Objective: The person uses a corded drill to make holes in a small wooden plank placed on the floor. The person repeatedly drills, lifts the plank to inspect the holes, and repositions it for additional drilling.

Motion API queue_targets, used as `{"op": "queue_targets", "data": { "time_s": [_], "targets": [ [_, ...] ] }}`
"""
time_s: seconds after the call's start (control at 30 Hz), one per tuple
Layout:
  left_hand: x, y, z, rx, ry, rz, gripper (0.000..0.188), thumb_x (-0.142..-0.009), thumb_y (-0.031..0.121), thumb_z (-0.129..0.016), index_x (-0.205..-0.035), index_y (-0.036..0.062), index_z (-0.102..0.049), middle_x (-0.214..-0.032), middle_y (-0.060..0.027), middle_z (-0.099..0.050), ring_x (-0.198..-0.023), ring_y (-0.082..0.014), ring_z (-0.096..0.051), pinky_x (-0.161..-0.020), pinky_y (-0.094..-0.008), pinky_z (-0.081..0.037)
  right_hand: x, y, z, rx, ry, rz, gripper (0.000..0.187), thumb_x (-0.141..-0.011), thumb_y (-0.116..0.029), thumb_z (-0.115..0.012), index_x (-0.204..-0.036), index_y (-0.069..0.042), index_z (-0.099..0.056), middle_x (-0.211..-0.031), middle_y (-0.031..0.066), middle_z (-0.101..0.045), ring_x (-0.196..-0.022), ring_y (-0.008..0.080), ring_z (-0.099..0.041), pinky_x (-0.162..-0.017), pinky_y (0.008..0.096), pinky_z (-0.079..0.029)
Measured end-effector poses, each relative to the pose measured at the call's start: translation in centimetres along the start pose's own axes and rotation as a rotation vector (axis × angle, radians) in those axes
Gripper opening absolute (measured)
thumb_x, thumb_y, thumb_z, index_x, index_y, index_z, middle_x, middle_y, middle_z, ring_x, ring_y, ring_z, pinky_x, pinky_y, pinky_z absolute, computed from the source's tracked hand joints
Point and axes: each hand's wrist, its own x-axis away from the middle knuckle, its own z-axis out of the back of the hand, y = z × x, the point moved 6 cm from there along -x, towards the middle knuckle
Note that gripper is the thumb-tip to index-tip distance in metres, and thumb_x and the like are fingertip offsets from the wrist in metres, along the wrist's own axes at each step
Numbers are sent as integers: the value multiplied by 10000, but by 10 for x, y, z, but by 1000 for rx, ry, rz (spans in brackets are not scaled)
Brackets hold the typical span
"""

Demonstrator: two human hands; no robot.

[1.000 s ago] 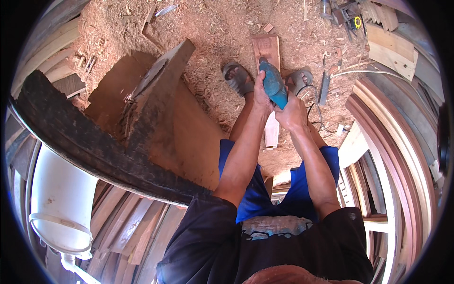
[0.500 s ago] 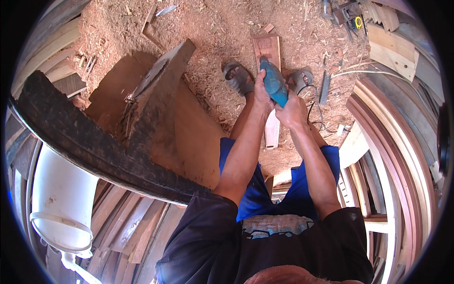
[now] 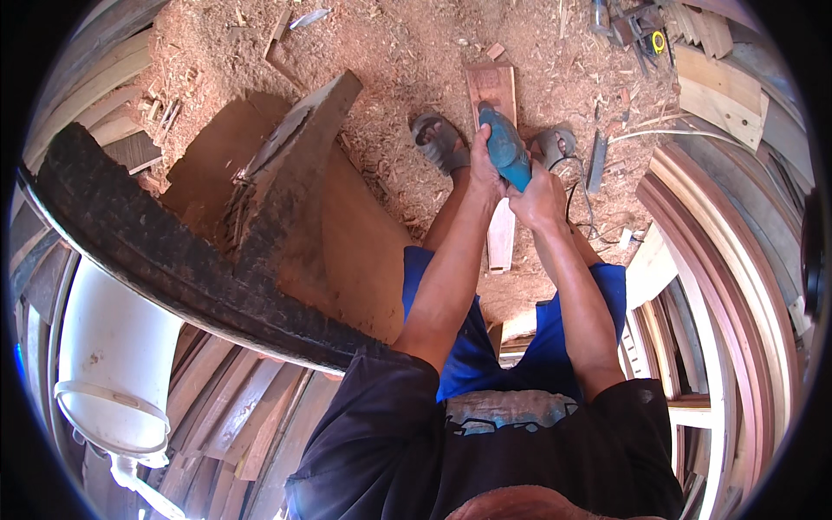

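A teal corded power drill (image 3: pixel 505 149) is held over a long reddish wooden board (image 3: pixel 492 84), which lies on the ground between my sandalled feet. My left hand (image 3: pixel 485 166) is wrapped round the left side of the drill body. At the rear end, my right hand (image 3: pixel 537 198) grips the tool, its fingers partly hidden. The drill's narrow front end points away from me, above the board's far half. The tool and hands cover the board's middle, so I cannot see whether the tip touches the wood. A small slot shows in the board's near end.
Wood shavings cover the ground. A large dark curved wooden piece (image 3: pixel 191 260) stands at the left, beside a white plastic container (image 3: pixel 113 347). Curved timbers (image 3: pixel 719 286) and stacked planks line the right. A power cord (image 3: pixel 582 204) and a dark bar (image 3: pixel 597 162) lie near my right foot.
The whole view shifts very slightly. Both hands keep their grip on the drill, and the board stays in place between my feet.
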Motion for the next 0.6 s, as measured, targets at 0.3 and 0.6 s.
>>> {"op": "queue_targets", "data": {
  "time_s": [0.3, 0.6],
  "targets": [
    [-2, 3, 0, -2, -12, -11, 594, -936, 585, -530, -1145, 33, -597, -869, -176, -670, -735, -361, -693, -726, -516, -611, -2, -1, -2, 3, -3, -8, 453, -764, -189, -762, -1156, 13, -657, -988, 305, -720, -962, 473, -707, -856, 534, -561],
    [-7, 4, 2, -1, -18, -23, 580, -951, 574, -505, -1119, 29, -610, -866, -181, -676, -725, -369, -693, -696, -517, -607, -5, -4, -1, 29, -19, -4, 519, -754, -223, -796, -1179, 35, -645, -1005, 298, -729, -972, 456, -718, -857, 523, -570]
  ]
}}
